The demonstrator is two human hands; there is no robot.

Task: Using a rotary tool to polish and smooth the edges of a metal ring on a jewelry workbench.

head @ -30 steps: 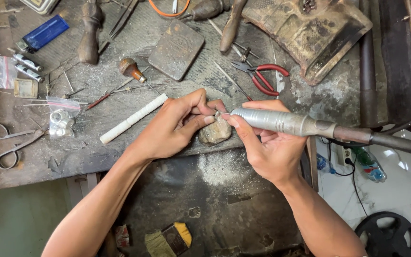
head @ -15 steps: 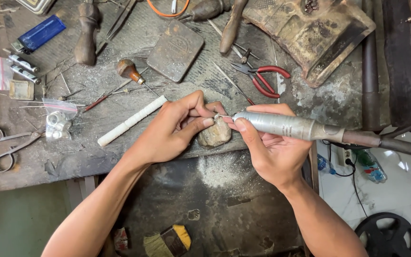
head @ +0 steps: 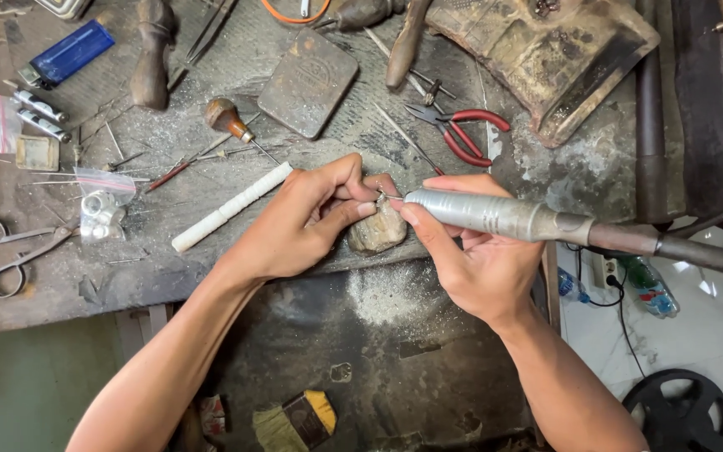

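Head view, looking straight down on a scarred, dusty grey workbench (head: 211, 276). The left hand (head: 294, 222) is curled tight, thumb and forefinger pinching a tiny metal piece (head: 381, 195), too small to make out, right over a worn wooden bench peg (head: 376, 231). The right hand (head: 474, 259) grips a matte silver rotary handpiece (head: 495, 214), cylindrical, fingers wrapped round its front end, its tip meeting the pinched piece. A dark flexible shaft (head: 696, 251) trails off to the right. Just left of the hands lies a white ribbed stick (head: 232, 207). Further up are red-handled pliers (head: 462, 134), a wooden-knobbed graver (head: 232, 121), a flat square steel block (head: 309, 81) and a blue lighter (head: 69, 52). Steel scissors (head: 18, 251) sit at far left. Pale filings dust the dark apron (head: 378, 293) below the bench.
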